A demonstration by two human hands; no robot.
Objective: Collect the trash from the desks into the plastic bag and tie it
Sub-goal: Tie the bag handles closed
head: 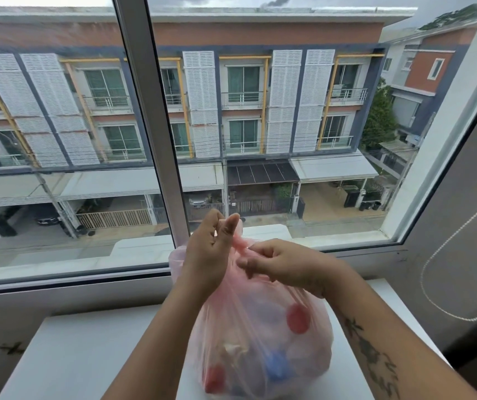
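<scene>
Bag contents: a red round shape (297,318) and a blue round shape (277,368) inside the translucent pink plastic bag (248,307) blur through the film; unidentifiable.
Bag base: cut off by the lower edge.
Bag top: pink handles (238,242) largely hidden by the left hand (211,249) and right hand (283,264).

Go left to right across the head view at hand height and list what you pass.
left hand → plastic bag's gathered top → right hand → blind's bead chain

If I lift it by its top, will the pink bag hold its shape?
Likely floppy: the pink bag is thin, see-through film, wrinkled where the left hand and right hand pinch its top. Probably light: it bulges loosely. The red cap inside may shift.
</scene>
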